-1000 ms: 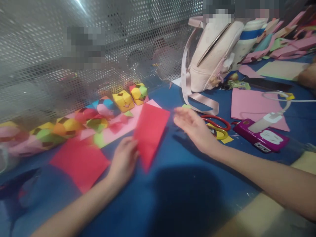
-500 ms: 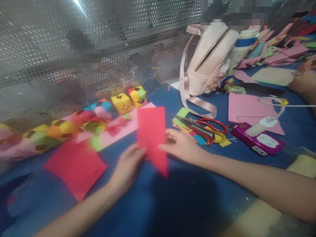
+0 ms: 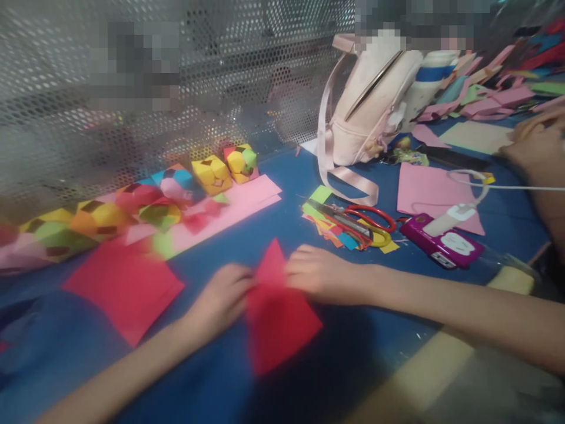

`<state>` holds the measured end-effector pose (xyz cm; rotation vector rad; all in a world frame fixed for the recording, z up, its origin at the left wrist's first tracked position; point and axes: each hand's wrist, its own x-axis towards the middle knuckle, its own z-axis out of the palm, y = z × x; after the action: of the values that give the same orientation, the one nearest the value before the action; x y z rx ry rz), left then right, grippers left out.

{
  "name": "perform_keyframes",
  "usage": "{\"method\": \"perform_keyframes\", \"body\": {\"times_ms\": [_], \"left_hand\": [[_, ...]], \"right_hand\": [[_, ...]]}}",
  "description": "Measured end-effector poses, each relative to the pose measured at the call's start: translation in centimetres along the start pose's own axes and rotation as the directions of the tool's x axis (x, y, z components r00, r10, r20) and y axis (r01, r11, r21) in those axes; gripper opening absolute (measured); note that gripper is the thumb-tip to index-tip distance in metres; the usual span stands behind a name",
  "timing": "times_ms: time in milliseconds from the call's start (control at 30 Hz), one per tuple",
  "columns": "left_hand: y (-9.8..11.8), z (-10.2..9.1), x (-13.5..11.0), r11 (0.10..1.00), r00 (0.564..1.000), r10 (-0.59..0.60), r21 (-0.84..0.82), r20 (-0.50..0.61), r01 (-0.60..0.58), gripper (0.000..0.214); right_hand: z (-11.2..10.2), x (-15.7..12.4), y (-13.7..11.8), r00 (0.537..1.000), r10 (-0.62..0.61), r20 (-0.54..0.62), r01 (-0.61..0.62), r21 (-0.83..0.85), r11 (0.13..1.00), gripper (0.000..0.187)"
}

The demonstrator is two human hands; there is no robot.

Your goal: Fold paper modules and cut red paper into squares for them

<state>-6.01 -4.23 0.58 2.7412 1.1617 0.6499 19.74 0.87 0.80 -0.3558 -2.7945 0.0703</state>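
Between my hands is a sheet of red paper (image 3: 282, 330), blurred, with a pointed top and its lower part spread toward me. My left hand (image 3: 227, 291) grips its left edge with curled fingers. On the opposite edge, my right hand (image 3: 306, 272) pinches the paper, fingers bent together. Another red square of paper (image 3: 126, 288) lies to the left on the blue table (image 3: 207, 377). Beyond my right hand, scissors (image 3: 353, 221) with red and yellow handles rest on coloured paper scraps (image 3: 324, 194).
Folded paper cubes (image 3: 212, 175) line the back left beside pink paper strips (image 3: 238, 197). A pale bag (image 3: 353, 129) stands against the perforated metal panel (image 3: 247, 70). A purple device (image 3: 441, 240) with a cable sits at right, near pink paper (image 3: 432, 191). Another person's hand (image 3: 536, 132) is far right.
The red paper was an upright folded rectangle with a point at the bottom; now it is lower, turned, with its point upward. Both hands have shifted their grip along its edges.
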Motion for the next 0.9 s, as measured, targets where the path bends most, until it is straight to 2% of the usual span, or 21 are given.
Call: {"method": "perform_keyframes", "body": {"times_ms": [100, 200, 267, 367, 433, 500, 533, 567, 633, 767, 900], "left_hand": [[0.5, 0.3, -1.0, 1.000, 1.000, 0.022, 0.015, -0.004, -0.022, 0.029], [1.0, 0.5, -1.7, 0.997, 0.999, 0.026, -0.073, 0.021, -0.025, 0.039], [1.3, 0.6, -1.7, 0.986, 0.998, -0.024, -0.163, 0.060, 0.034, 0.036], [1.4, 0.4, -1.0, 0.945, 0.986, -0.159, -0.283, 0.049, 0.166, 0.022], [1.3, 0.2, -0.2, 0.903, 0.959, -0.279, -0.326, 0.055, 0.281, 0.017], [1.2, 0.1, 0.6, 0.844, 0.892, -0.446, -0.301, 0.069, 0.445, 0.020], [1.2, 0.0, 0.9, 0.808, 0.851, -0.520, -0.282, 0.071, 0.517, 0.030], [1.2, 0.0, 1.1, 0.775, 0.816, -0.572, -0.272, 0.083, 0.571, 0.038], [1.2, -0.1, 1.3, 0.723, 0.775, -0.620, -0.294, 0.124, 0.626, 0.039], [1.3, -0.3, 1.0, 0.676, 0.756, -0.625, -0.349, 0.195, 0.648, 0.018], [1.3, 0.0, 1.0, 0.696, 0.755, -0.629, -0.299, 0.186, 0.653, 0.014]], "right_hand": [[0.5, -0.4, -0.5, 0.998, 0.054, 0.014, -0.054, 0.032, 0.998, 0.018], [0.6, -0.5, -0.7, 0.992, 0.121, -0.024, -0.118, 0.102, 0.988, 0.019], [0.7, -0.4, -0.8, 0.979, 0.200, -0.049, -0.188, 0.174, 0.967, 0.020], [0.8, -0.1, -0.9, 0.938, 0.341, -0.061, -0.308, 0.306, 0.901, 0.019], [1.1, 0.1, -1.0, 0.900, 0.430, -0.071, -0.378, 0.363, 0.851, 0.016], [1.4, 0.3, -1.2, 0.854, 0.505, -0.127, -0.428, 0.379, 0.820, 0.015], [1.6, 0.4, -1.2, 0.830, 0.535, -0.160, -0.449, 0.378, 0.810, 0.016], [1.7, 0.4, -1.2, 0.808, 0.558, -0.190, -0.465, 0.377, 0.801, 0.016], [1.9, 0.6, -1.2, 0.782, 0.588, -0.208, -0.489, 0.380, 0.785, 0.018], [1.9, 0.8, -1.1, 0.770, 0.610, -0.184, -0.515, 0.385, 0.766, 0.020], [1.8, 0.9, -1.2, 0.774, 0.607, -0.180, -0.518, 0.370, 0.771, 0.020]]}}
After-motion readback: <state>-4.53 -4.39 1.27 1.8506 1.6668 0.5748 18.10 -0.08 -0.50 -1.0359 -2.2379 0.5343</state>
